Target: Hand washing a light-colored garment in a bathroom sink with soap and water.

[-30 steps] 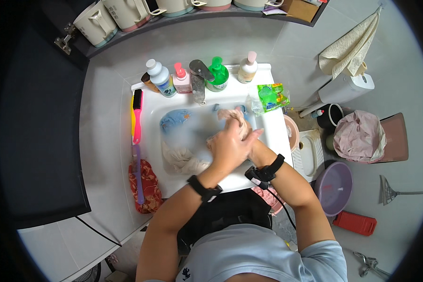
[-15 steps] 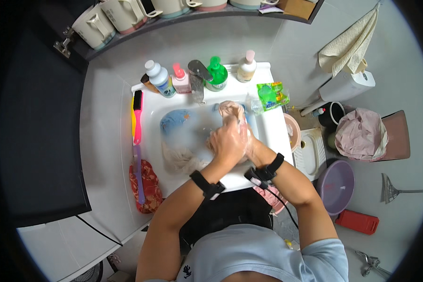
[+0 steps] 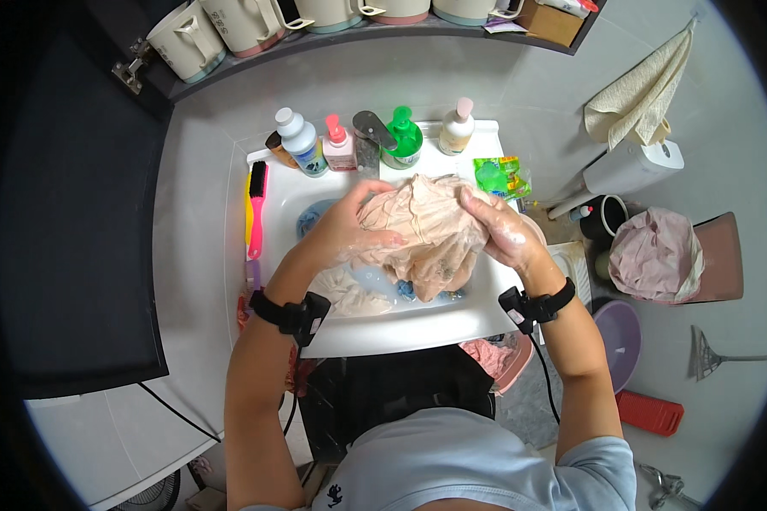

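Between my two hands a wet beige cloth garment (image 3: 426, 217) is spread out above the washbasin (image 3: 273, 200), its lower end hanging toward the water. My left hand (image 3: 349, 226) grips its left side, fingers partly over the fabric. At the right edge my right hand (image 3: 501, 228) pinches it with the thumb on top; white suds cling to that hand. Under the garment, a pale cloth (image 3: 349, 294) lies in the cloudy water at the front left, and a blue cloth (image 3: 315, 215) shows farther back. What kind of garment it is I cannot make out.
Behind the basin stand a white bottle (image 3: 300, 140), a pink pump bottle (image 3: 339, 146), a grey faucet (image 3: 371, 140), a green pump bottle (image 3: 403, 140) and a cream pump bottle (image 3: 457, 128). A green packet (image 3: 501, 176) lies on the right rim, a pink brush (image 3: 256, 213) on the left.
My hands, pressed together around the bunched garment before, have moved apart. The garment is now opened out between them.
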Demonstrator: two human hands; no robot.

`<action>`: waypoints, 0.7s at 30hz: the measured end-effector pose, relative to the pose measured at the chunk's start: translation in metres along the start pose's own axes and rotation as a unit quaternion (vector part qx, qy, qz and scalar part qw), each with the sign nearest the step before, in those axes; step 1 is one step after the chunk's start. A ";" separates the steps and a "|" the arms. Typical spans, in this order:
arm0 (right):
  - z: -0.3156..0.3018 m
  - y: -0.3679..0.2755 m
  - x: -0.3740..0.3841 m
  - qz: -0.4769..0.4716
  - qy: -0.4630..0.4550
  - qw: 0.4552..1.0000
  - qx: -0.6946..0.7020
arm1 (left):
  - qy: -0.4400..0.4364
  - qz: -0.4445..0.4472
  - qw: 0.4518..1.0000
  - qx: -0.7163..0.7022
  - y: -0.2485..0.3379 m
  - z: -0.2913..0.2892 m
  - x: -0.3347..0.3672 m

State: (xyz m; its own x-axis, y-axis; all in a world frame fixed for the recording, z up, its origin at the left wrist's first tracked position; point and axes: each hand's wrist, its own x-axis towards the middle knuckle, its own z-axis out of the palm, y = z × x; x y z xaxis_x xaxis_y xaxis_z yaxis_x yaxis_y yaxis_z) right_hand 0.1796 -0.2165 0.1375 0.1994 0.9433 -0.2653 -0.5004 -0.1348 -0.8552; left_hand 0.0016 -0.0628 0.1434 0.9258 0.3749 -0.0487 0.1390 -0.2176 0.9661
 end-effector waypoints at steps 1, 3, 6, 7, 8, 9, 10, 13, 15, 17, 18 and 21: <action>0.002 -0.004 -0.001 0.015 -0.001 0.997 0.072 | -0.001 -0.001 1.000 -0.001 -0.001 -0.005 0.000; 0.000 0.006 0.005 0.024 0.023 0.998 0.051 | -0.009 -0.122 0.992 0.020 -0.004 -0.014 0.002; 0.003 0.018 0.014 -0.005 0.093 0.993 -0.072 | 0.035 -0.118 0.988 -0.096 -0.026 -0.015 0.006; 0.001 0.029 0.021 -0.005 0.092 0.993 -0.072 | 0.036 -0.118 0.988 -0.095 -0.041 -0.006 0.011; 0.001 0.044 0.030 0.017 0.124 0.992 -0.027 | 0.139 -0.042 0.978 -0.152 -0.058 0.013 0.018; 0.005 0.054 0.036 0.041 0.157 0.987 0.017 | 0.240 0.034 0.948 -0.207 -0.065 0.032 0.023; 0.018 0.051 0.034 0.104 0.162 0.974 0.117 | 0.317 0.132 0.939 -0.028 -0.055 0.052 0.027; -0.027 0.110 0.066 -0.032 -0.399 0.810 0.428 | 0.293 0.127 0.912 0.258 -0.037 0.108 0.024; 0.013 0.095 0.040 0.003 -0.256 0.845 0.469 | 0.217 0.004 0.904 0.367 -0.041 0.100 0.020; 0.050 0.063 0.025 0.157 0.091 0.937 0.297 | 0.279 -0.119 0.891 0.339 -0.036 0.072 0.034; 0.043 0.069 0.025 0.147 0.096 0.942 0.285 | 0.309 -0.087 0.893 0.315 -0.039 0.081 0.036; -0.018 0.110 0.056 -0.061 -0.294 0.858 0.416 | 0.321 0.096 0.894 0.297 -0.033 0.116 0.023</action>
State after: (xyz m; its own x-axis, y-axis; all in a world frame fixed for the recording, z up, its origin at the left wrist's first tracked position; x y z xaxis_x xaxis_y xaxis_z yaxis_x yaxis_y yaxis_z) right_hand 0.1511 -0.1838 0.0201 -0.0444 0.9582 0.2827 -0.9833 0.0080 -0.1816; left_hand 0.0587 -0.1513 0.0812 0.5864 0.6772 0.4444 0.3376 -0.7030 0.6259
